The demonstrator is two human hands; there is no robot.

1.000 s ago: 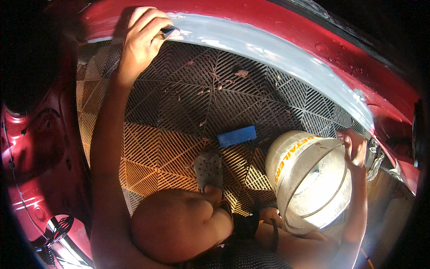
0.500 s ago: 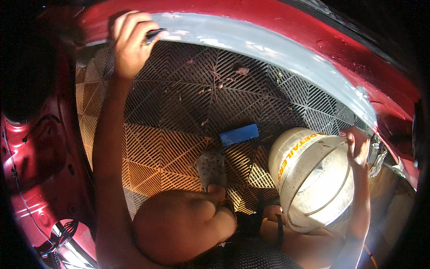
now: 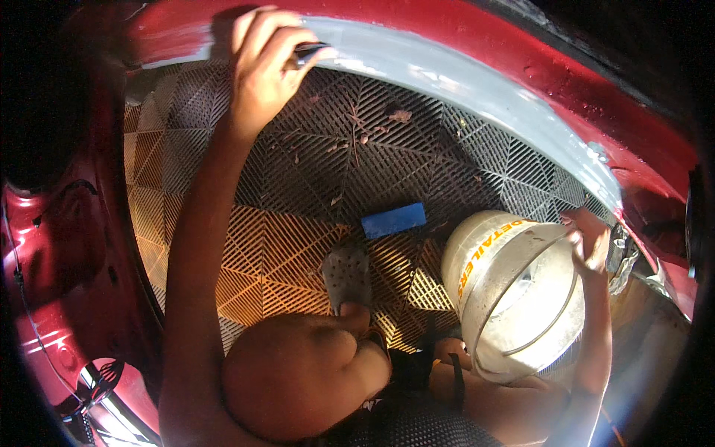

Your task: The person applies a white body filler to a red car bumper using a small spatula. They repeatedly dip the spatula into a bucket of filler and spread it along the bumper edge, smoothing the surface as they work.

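Observation:
At the upper left, my left hand (image 3: 266,71) is closed round a small black block (image 3: 307,54). The block lies against the grey-patched edge of a curved red car panel (image 3: 417,63), with my fingers over its far side. Much of the block is hidden by the hand. On the right, my right hand (image 3: 590,242) is curled at the rim of a whitish translucent bucket (image 3: 488,257), its fingers partly hidden. The bucket leans with its mouth toward me, beside my right leg, and a wire handle (image 3: 560,316) crosses its opening.
A blue rectangular block (image 3: 393,220) lies on the slatted floor tiles (image 3: 290,257), near my grey perforated shoe (image 3: 347,272). Dry leaf bits (image 3: 400,116) are scattered beyond. Red bodywork (image 3: 67,261) with loose wiring stands at the left. Torn masking material (image 3: 624,270) hangs at the right.
My left hand has slid to the right along the grey-patched edge with the black block. My right hand stays at the bucket rim, while the whole view has shifted slightly.

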